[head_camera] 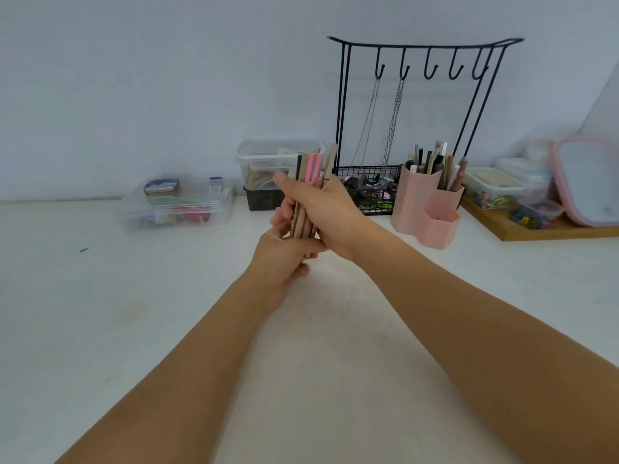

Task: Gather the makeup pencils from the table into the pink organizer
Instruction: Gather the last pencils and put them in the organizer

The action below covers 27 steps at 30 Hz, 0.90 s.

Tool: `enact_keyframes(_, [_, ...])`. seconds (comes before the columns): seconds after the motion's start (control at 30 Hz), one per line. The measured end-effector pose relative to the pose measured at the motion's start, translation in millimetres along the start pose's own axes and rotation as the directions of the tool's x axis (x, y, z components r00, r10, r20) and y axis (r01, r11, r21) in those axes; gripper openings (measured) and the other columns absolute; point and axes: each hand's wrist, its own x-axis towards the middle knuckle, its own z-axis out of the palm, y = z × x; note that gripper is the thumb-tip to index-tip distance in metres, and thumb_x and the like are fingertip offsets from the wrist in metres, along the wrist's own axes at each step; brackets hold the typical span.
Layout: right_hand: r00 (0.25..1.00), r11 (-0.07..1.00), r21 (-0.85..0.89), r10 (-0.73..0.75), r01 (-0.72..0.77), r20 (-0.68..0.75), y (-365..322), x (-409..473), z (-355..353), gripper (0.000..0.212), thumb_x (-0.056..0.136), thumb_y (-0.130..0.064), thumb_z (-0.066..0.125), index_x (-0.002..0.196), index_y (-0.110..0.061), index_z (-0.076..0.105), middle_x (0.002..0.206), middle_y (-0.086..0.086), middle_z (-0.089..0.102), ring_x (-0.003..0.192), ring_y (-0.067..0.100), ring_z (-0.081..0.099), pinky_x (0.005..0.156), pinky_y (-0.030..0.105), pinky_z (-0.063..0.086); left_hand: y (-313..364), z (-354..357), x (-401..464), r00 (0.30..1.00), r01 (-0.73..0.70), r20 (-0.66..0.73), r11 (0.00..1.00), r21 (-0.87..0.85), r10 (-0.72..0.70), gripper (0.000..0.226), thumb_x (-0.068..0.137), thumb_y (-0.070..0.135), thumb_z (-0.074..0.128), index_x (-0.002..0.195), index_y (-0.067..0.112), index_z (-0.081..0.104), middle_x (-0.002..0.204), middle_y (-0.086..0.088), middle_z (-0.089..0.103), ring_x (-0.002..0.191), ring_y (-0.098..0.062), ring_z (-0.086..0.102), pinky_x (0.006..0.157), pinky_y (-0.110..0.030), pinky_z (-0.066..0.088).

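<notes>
Lower ends of the makeup pencils (310, 182) hidden inside both hands, left hand (284, 259) fingers motion-blurred, pink-rimmed lid (589, 182) cut by right edge, clear box (177, 205) contents indistinct

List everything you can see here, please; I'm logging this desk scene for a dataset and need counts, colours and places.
makeup pencils: one bunch, count unclear, pink, beige and black, held upright above the table
pink organizer: one, three cups, right of centre, pencils in the back cups
black wire stand: one, hooks on top, against the wall
chains: two, silvery, hanging from the hooks
clear boxes: several, along the wall, left, centre and right
wooden tray: one, brown, far right
white table: one
left hand: holds the bunch's lower end
right hand: grips the bunch's middle
</notes>
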Motion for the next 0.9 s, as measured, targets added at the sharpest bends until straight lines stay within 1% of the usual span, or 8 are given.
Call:
enact_keyframes(0.07, [0.996,0.987,0.156,-0.033,0.047,-0.089,-7,-2,0,0.038,0.095,-0.027,0.069,0.064,-0.006,0.058,0.058,0.01,0.054,0.056,0.025,0.062,0.082,0.05,0.062,4,-4,-3,0.986,0.118,0.155,0.92,-0.374,-0.064,0.035,0.073,-0.001,0.069,0.106,0.013,0.068,0.096,-0.003,0.074,0.095,-0.018,0.068,0.083,-0.033,0.054])
enact_keyframes(0.13, [0.988,0.961,0.271,-0.012,0.054,-0.153,-7,-6,0,0.038,0.095,-0.026,0.07,0.064,-0.008,0.058,0.056,0.008,0.052,0.052,0.021,0.056,0.071,0.04,0.061,5,-5,-7,0.969,0.214,0.238,0.695,-0.686,-0.063,0.04,0.079,0.013,0.063,0.118,0.007,0.068,0.118,-0.01,0.074,0.116,-0.028,0.067,0.107,-0.047,0.046])
enact_keyframes(0.23, [0.979,0.984,0.177,0.002,0.035,-0.204,10,-16,7,0.037,0.092,-0.028,0.072,0.062,-0.01,0.059,0.056,0.007,0.054,0.051,0.02,0.054,0.069,0.038,0.058,-6,1,-11,0.967,0.251,0.231,0.531,-0.809,-0.105,0.052,0.089,0.037,0.053,0.131,0.009,0.065,0.128,-0.018,0.07,0.123,-0.035,0.065,0.114,-0.051,0.04])
enact_keyframes(0.37, [0.962,0.997,0.052,-0.048,0.064,-0.271,12,-27,-1,0.045,0.093,-0.033,0.07,0.055,-0.013,0.057,0.05,0.006,0.052,0.045,0.017,0.051,0.054,0.026,0.051,-9,10,-12,0.972,0.222,0.207,0.715,-0.663,-0.11,0.052,0.098,0.05,0.046,0.12,0.01,0.07,0.125,-0.013,0.073,0.12,-0.03,0.067,0.105,-0.047,0.047])
enact_keyframes(0.47, [0.927,0.968,-0.23,-0.174,0.099,-0.332,3,-34,-24,0.048,0.093,-0.042,0.067,0.065,-0.002,0.063,0.053,0.008,0.055,0.046,0.015,0.054,0.056,0.029,0.054,-6,22,-6,0.999,0.036,0.008,0.953,-0.302,-0.035,0.046,0.103,0.053,0.044,0.106,0.016,0.071,0.112,-0.004,0.076,0.117,-0.025,0.068,0.099,-0.044,0.053])
enact_keyframes(0.7, [0.923,0.935,-0.351,-0.087,-0.054,-0.374,22,-59,-63,0.035,0.094,-0.034,0.068,0.069,-0.01,0.065,0.052,-0.005,0.061,0.047,0.008,0.061,0.055,0.025,0.055,-18,31,-8,0.987,-0.162,0.019,0.979,0.122,0.161,0.04,0.107,0.039,0.04,0.104,0.016,0.072,0.095,-0.008,0.077,0.099,-0.022,0.073,0.087,-0.043,0.057])
enact_keyframes(0.8, [0.83,0.778,-0.624,-0.299,-0.074,-0.471,8,-58,-104,0.033,0.096,-0.032,0.063,0.071,-0.011,0.067,0.061,-0.013,0.062,0.052,0.013,0.057,0.062,0.027,0.051,-20,31,-4,0.987,-0.162,0.007,0.979,0.121,0.162,0.038,0.107,0.038,0.044,0.098,0.015,0.073,0.091,-0.008,0.077,0.092,-0.019,0.074,0.082,-0.041,0.059])
enact_keyframes(0.9, [0.82,0.487,-0.842,-0.368,-0.232,-0.439,0,-58,-145,0.039,0.097,-0.03,0.054,0.061,-0.017,0.052,0.056,0.0,0.054,0.052,0.02,0.052,0.049,0.026,0.034,-21,30,-4,0.986,-0.169,0.008,0.979,0.118,0.169,0.034,0.106,0.037,0.048,0.095,0.016,0.073,0.087,-0.004,0.077,0.09,-0.017,0.073,0.077,-0.035,0.061])
